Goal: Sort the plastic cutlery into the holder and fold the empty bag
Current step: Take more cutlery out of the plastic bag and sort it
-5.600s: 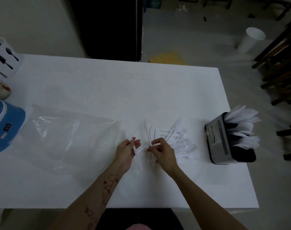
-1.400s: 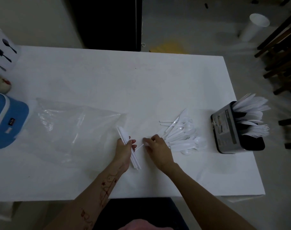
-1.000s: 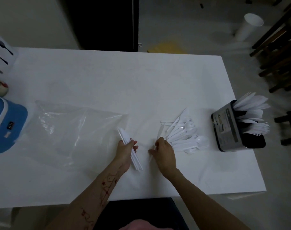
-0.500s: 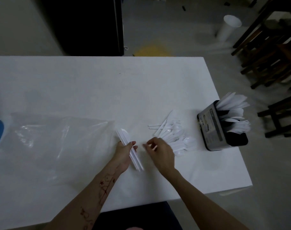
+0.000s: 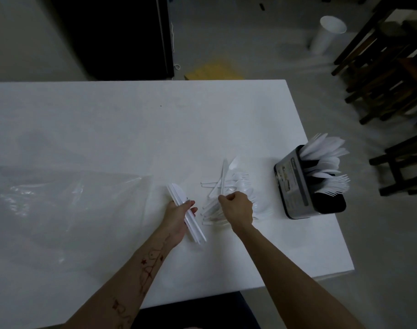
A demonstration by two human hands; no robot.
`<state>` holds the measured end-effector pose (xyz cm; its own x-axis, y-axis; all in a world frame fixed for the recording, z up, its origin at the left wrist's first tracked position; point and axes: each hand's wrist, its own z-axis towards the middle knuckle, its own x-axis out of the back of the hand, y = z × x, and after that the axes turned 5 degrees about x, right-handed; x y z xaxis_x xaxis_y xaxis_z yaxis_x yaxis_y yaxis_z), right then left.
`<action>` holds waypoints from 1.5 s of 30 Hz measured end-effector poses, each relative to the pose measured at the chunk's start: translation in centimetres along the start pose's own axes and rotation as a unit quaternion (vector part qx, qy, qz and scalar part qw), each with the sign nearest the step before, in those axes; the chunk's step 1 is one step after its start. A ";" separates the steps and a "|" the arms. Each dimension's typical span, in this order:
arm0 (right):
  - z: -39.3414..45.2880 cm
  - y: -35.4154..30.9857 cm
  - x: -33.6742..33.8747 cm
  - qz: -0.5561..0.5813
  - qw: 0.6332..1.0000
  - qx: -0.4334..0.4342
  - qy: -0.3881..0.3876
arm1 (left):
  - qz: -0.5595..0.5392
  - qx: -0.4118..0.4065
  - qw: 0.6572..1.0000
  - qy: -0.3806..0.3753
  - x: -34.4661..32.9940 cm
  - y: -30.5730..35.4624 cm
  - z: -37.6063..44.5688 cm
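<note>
Gripping stacked knives (image 5: 186,210), left hand (image 5: 176,218); right hand (image 5: 238,207) (fingers curled) pinches loose cutlery (image 5: 229,186).

bag (image 5: 60,205) cut off left, right hand (image 5: 237,208) hiding cutlery

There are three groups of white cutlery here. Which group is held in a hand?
The bundle of knives, gripped by the left hand. The loose pile lies on the table under the right hand; the third group stands in the holder.

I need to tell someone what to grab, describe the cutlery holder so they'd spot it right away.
On the white table, look to its right edge. The cutlery holder is a dark box with a label, past the loose cutlery pile; alone upright, white cutlery sticks out.
</note>
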<state>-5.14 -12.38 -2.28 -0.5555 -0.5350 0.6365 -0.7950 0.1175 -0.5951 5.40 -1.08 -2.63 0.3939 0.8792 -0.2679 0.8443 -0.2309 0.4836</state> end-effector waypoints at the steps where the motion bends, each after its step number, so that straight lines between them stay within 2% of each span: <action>1: -0.4 0.1 0.2 0.027 1.000 0.014 -0.001 | 0.000 -0.001 1.000 -0.002 -0.4 0.1 0.1; 3: -1.3 0.3 0.8 0.113 0.992 0.055 -0.015 | -0.009 -0.004 1.000 -0.008 -1.3 0.3 0.2; 5: -2.0 0.6 1.4 0.167 0.979 0.099 -0.070 | -0.027 -0.005 1.000 -0.013 -2.2 0.6 0.2; 7: -2.6 0.9 2.0 0.171 0.967 0.124 -0.146 | -0.044 -0.002 0.999 -0.031 -2.7 1.1 0.3; 9: -2.5 1.3 2.2 0.139 0.964 0.131 -0.186 | -0.043 -0.009 0.998 -0.046 -3.0 1.4 0.4; 11: -1.8 1.3 2.1 0.097 0.971 0.135 -0.174 | -0.038 -0.028 0.999 -0.024 -3.0 1.6 0.5; 16: 1.7 -0.4 0.2 -0.006 0.991 0.132 -0.008 | -0.018 -0.037 0.999 0.010 -1.9 1.4 0.5; 19: 3.7 -0.9 -1.8 -0.087 0.989 0.119 -0.014 | -0.018 -0.033 0.999 0.009 -1.0 1.2 0.4; 22: 4.4 -0.8 -2.7 -0.079 0.993 0.081 -0.028 | -0.025 -0.029 0.999 0.009 -0.3 1.1 0.3; 25: 3.4 -1.1 -2.0 -0.056 0.993 0.098 -0.027 | -0.025 -0.027 0.999 0.014 0.2 1.1 0.4; 27: 1.6 -1.3 -1.0 -0.007 0.991 0.125 -0.052 | -0.023 -0.028 0.999 0.015 0.1 1.2 0.5; 29: -0.5 -1.3 -0.1 0.021 0.981 0.162 -0.109 | -0.031 -0.027 0.999 0.010 -0.3 1.3 0.6; 33: -2.8 -0.2 0.3 -0.036 0.947 0.238 -0.213 | -0.020 -0.012 0.999 -0.027 -1.2 1.7 0.7; 35: -3.2 0.3 0.4 -0.068 0.939 0.250 -0.226 | -0.004 -0.021 1.000 -0.016 -1.4 1.7 0.9; 37: -3.4 0.8 0.4 -0.084 0.951 0.251 -0.159 | 0.008 -0.030 1.000 -0.003 -1.2 1.6 1.1; 39: -3.6 1.5 0.1 -0.112 0.963 0.243 -0.018 | 0.008 -0.033 0.999 0.005 -0.7 1.7 1.1; 41: -3.5 2.1 -0.7 -0.183 0.952 0.228 0.094 | 0.002 -0.036 0.999 0.013 -0.1 1.7 0.9; 42: -3.3 2.4 -1.2 -0.220 0.944 0.217 0.114 | 0.001 -0.037 0.999 0.017 0.2 1.6 0.8; 45: -2.6 3.0 -3.2 -0.289 0.936 0.191 0.064 | -0.011 -0.036 0.999 0.024 1.2 1.2 0.5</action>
<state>-6.34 -8.17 -4.85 -0.1042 -0.3088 0.9454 -0.8400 -0.4816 -0.2498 7.07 -0.52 -2.72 0.3557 0.9034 -0.2395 0.8234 -0.1817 0.5376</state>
